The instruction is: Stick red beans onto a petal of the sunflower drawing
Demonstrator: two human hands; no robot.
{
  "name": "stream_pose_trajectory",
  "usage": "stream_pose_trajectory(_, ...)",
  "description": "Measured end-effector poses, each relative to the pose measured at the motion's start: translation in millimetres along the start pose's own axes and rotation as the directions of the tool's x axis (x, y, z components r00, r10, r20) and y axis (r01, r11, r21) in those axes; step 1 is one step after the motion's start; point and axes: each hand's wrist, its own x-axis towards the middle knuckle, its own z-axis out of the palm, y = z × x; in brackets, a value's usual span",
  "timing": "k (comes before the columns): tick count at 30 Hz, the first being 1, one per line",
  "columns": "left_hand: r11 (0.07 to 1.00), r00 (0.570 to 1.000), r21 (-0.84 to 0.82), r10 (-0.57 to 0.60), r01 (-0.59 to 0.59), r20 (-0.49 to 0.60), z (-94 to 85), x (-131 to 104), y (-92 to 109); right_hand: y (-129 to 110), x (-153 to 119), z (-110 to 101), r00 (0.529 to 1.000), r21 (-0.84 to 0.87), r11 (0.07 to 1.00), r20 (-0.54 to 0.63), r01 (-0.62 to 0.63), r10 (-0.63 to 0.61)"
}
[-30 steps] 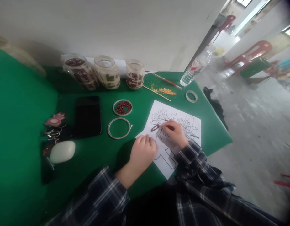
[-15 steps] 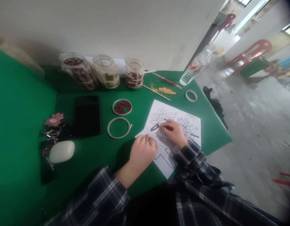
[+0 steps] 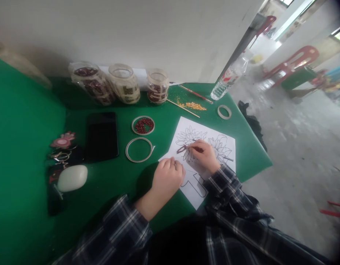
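Note:
My right hand (image 3: pixel 205 156) is closed in a pinch over a white sheet with printed flower outlines (image 3: pixel 227 147). Dark red beans (image 3: pixel 196 149) show within its curled fingers. At its fingertips, a small loop of dark red beans (image 3: pixel 181 149) lies on a petal of the left flower; any single bean in the pinch is too small to make out. My left hand (image 3: pixel 168 172) rests curled on the sheet's left edge, a ring on one finger. The undersides of its fingers are hidden.
A round lid of red beans (image 3: pixel 143 126) and an empty ring-shaped lid (image 3: pixel 140 150) lie left of the sheet. Behind stand several jars (image 3: pixel 158 86), yellow grains (image 3: pixel 194 106), a stick (image 3: pixel 183 108), a brush (image 3: pixel 196 94), a tape roll (image 3: pixel 224 112) and a bottle (image 3: pixel 227 81). A black tablet (image 3: pixel 102 136) lies left.
My right fingers have shifted very slightly at the bean loop. My left hand and the sheet stay where they were.

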Motion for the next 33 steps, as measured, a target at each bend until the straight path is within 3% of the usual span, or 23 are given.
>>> stream_pose_trajectory(7, 1.000, 1.000, 0.024, 0.012, -0.012, -0.009, -2.0, 1, 0, 0, -2, -1, 0.985, -0.103, 0.980, 0.025, 0.171, -0.169)
stream_pose_trajectory(13, 1.000, 1.000, 0.009, 0.009, -0.009, -0.009, -1.6, 1, 0, -3, -1, -1, 0.995, 0.056, 0.998, -0.096, -0.021, 0.027)
stream_pose_trajectory(17, 0.999, 1.000, 0.029, 0.018, -0.018, -0.012, -3.0, 2, -1, -1, 5, -2, 0.988, 0.073, 0.991, -0.102, -0.112, 0.119)
stream_pose_trajectory(22, 0.999, 0.999, 0.040, 0.029, -0.028, -0.023, -5.8, 4, -1, 0, 20, -14, 0.987, 0.017, 0.988, 0.056, -0.152, 0.151)
stream_pose_trajectory(26, 0.999, 0.999, 0.033, 0.024, -0.023, -0.024, -8.3, 6, -1, -2, 37, -23, 0.953, 0.006, 0.976, 0.218, -0.218, 0.212)
stream_pose_trajectory(33, 1.000, 1.000, 0.010, 0.008, -0.008, 0.004, -13.6, 10, -2, -3, 49, -26, 0.930, -0.003, 0.980, 0.317, -0.197, 0.188)
